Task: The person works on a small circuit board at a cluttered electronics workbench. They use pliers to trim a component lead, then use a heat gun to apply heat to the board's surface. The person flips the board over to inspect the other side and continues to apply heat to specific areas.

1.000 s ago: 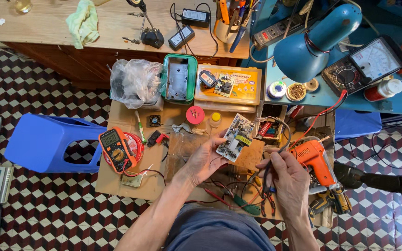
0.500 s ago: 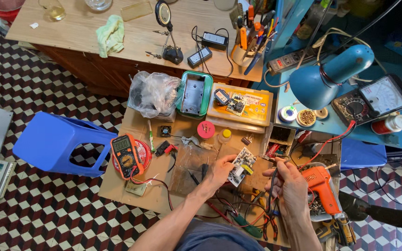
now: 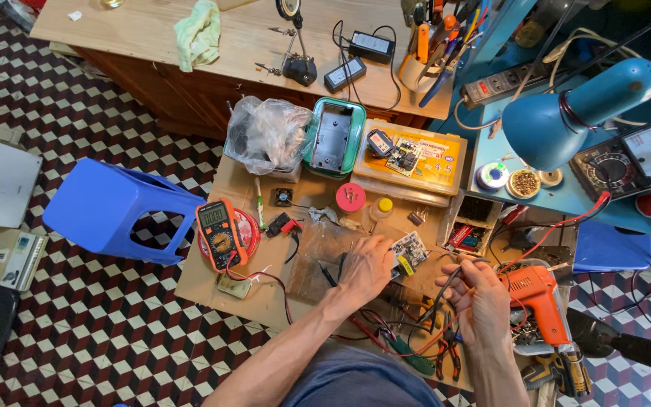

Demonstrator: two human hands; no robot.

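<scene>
Low on the checkered floor, a cluttered wooden board is sitting. The left hand is pressing down on a small circuit board. The right hand is pinching thin wire probes.

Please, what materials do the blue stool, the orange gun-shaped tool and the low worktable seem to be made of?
The blue stool looks like moulded plastic: one even colour, soft sheen, rounded edges. The orange gun-shaped tool seems to have a plastic body, glossy and uniformly coloured; its tip is hidden. The low worktable looks like unpainted plywood or board: pale, matt, faint grain.
</scene>
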